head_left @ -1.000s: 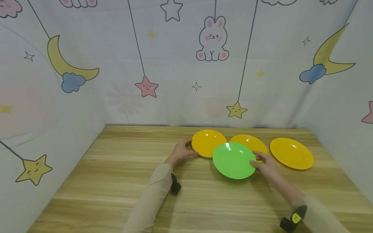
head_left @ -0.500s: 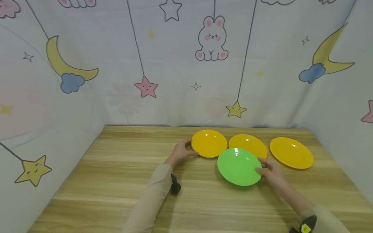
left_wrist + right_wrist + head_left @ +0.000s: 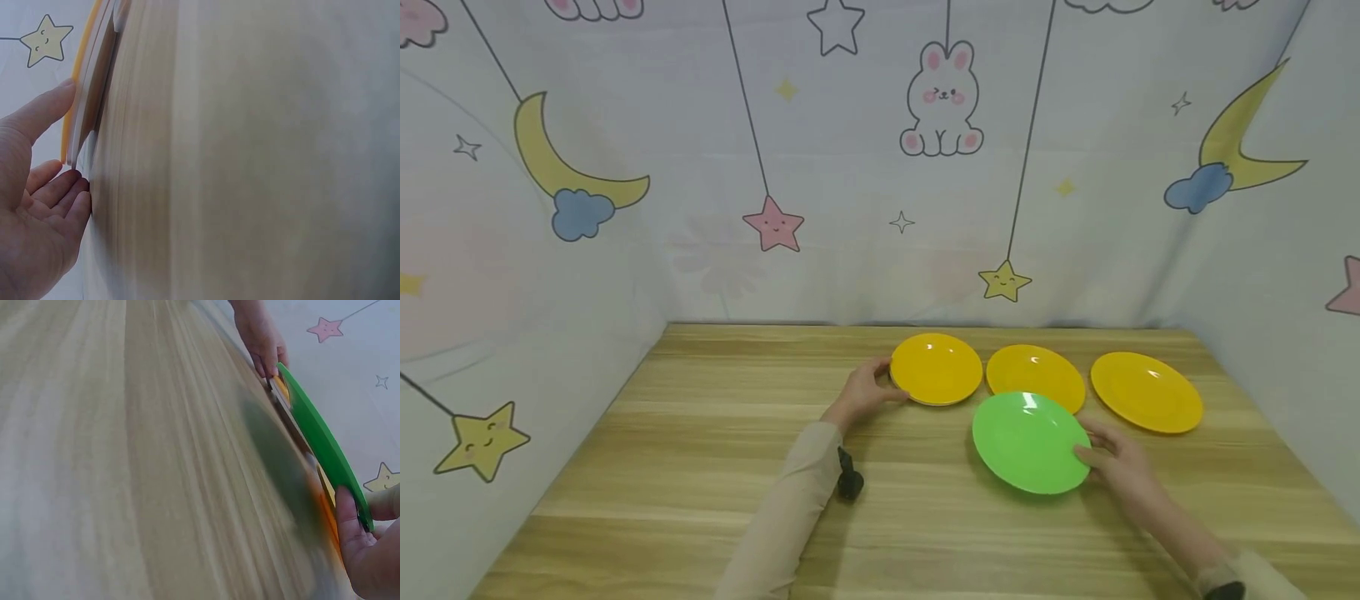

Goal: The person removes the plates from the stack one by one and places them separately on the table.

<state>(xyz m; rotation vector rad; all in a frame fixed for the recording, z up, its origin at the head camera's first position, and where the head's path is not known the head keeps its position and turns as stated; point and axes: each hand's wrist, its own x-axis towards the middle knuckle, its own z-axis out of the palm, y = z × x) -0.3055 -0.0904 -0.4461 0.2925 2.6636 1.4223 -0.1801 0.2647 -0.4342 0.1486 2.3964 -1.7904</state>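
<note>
In the head view my right hand [image 3: 1123, 467] pinches the right rim of a round green plate [image 3: 1033, 446]. The green plate is raised off the table, its shadow showing below it in the right wrist view. It overlaps the front of the middle yellow plate [image 3: 1033, 375]. My left hand [image 3: 863, 396] holds the left edge of another yellow plate [image 3: 936, 367], thumb on the near side of the rim. Seen from the left wrist, that yellow plate [image 3: 70, 119] has paler layers under its rim; the thumb touches the edge and bent fingers lie by its lower part.
A third yellow plate [image 3: 1146, 392] lies at the right on the wood-grain table [image 3: 715, 467]. Printed white cloth [image 3: 842, 275] stands behind the table and along both sides. A black wrist camera [image 3: 848, 479] sits on the left forearm.
My right hand has drawn the green plate right and towards me, off the left yellow plate and partly off the middle one. The left hand stays at its plate.
</note>
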